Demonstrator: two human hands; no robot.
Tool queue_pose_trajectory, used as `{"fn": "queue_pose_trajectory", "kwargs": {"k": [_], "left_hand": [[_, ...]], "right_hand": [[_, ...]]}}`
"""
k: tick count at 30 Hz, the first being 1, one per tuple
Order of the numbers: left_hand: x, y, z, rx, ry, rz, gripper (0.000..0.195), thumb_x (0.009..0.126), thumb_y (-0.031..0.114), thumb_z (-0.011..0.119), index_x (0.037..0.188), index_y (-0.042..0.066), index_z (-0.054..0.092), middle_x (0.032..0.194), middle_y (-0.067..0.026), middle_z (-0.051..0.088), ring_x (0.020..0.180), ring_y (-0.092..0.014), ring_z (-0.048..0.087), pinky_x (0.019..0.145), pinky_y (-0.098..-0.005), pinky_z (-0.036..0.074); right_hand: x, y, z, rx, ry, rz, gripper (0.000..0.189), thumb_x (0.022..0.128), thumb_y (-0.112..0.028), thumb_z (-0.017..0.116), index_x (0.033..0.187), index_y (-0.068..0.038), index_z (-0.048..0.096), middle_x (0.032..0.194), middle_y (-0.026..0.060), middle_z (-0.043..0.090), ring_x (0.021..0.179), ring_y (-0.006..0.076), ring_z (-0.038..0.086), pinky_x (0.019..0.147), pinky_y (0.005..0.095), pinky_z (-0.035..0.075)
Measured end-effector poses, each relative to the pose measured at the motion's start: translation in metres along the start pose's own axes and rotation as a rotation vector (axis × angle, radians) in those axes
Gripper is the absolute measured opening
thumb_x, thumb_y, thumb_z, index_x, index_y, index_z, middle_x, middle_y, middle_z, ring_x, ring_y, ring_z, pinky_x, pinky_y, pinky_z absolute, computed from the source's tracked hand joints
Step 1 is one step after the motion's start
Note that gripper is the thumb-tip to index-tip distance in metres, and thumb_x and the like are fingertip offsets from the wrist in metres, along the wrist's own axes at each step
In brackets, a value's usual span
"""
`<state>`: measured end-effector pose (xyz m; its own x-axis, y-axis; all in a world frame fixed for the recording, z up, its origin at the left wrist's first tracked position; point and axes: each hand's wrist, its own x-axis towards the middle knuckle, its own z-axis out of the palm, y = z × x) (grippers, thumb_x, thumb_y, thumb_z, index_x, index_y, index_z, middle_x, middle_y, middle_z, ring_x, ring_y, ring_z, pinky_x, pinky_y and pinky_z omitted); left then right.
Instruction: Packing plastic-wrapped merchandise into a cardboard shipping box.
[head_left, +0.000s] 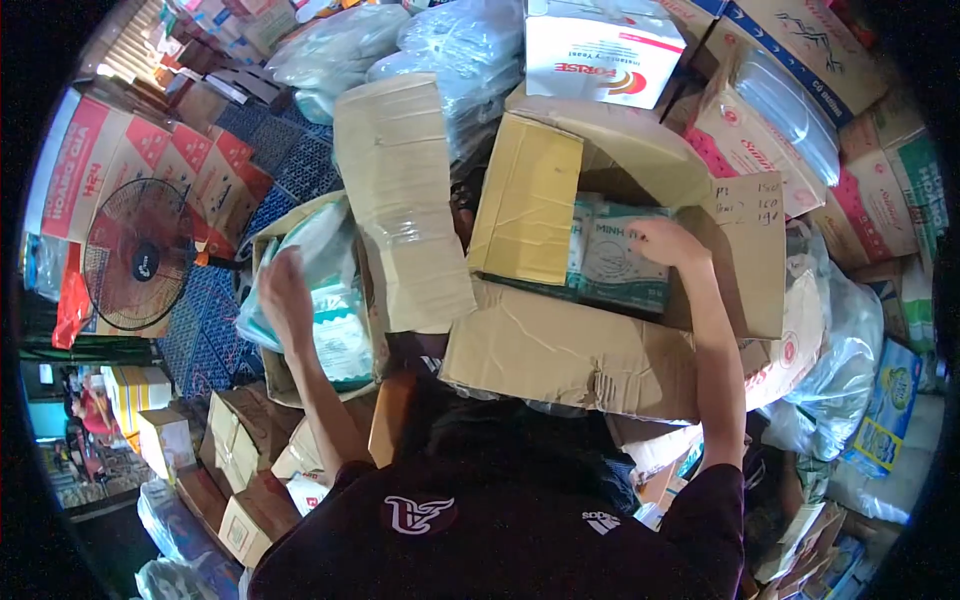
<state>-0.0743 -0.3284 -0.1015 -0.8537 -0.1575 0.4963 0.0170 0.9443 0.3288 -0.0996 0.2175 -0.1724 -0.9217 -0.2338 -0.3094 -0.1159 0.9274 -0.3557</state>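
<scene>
On the left, my left hand (285, 292) is curled at a clear plastic bag (330, 236) that lines an open carton (281, 386); its fingertips are blurred. Green-and-white packets (341, 337) lie inside that bag. My right hand (667, 241) reaches into a larger open cardboard box (540, 352) in front of my body. Its fingers touch the upper right part of a green-and-grey packet (622, 259), and their grip on it is not clear. Another such packet shows beside it, partly under the box's yellowish flap (529, 199).
A long cardboard flap (405, 202) stands between the two cartons. An electric fan (142, 255) is at the left. Clear plastic bundles (450, 67), a white yeast carton (600, 52) and stacked cartons (757, 142) crowd the far side. A person in red (97, 412) is in the background.
</scene>
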Motion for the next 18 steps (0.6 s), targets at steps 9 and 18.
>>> {"fn": "queue_pose_trajectory", "kwargs": {"k": [9, 18], "left_hand": [[0.025, 0.041, -0.088, 0.129, 0.802, 0.012, 0.029, 0.096, 0.019, 0.046, 0.087, -0.002, 0.063, 0.081, -0.0101, 0.063, 0.072, -0.021, 0.058, 0.070, -0.0324, 0.047], [0.036, 0.176, -0.091, -0.679, 0.804, 0.304, 0.026, 0.091, 0.010, 0.039, 0.076, -0.004, 0.054, 0.073, -0.0152, 0.056, 0.069, -0.025, 0.059, 0.059, -0.0358, 0.048]], "right_hand": [[-0.018, -0.085, -0.035, 0.005, 0.727, -0.369, 0.015, 0.080, -0.008, 0.063, 0.093, -0.001, 0.062, 0.086, 0.0144, 0.064, 0.079, 0.0316, 0.063, 0.068, 0.0370, 0.052], [-0.114, -0.236, -0.084, -0.176, 0.938, -0.554, 0.082, 0.062, -0.035, 0.080, 0.128, -0.001, 0.045, 0.132, 0.0248, 0.044, 0.123, 0.0439, 0.041, 0.095, 0.0545, 0.037]]}}
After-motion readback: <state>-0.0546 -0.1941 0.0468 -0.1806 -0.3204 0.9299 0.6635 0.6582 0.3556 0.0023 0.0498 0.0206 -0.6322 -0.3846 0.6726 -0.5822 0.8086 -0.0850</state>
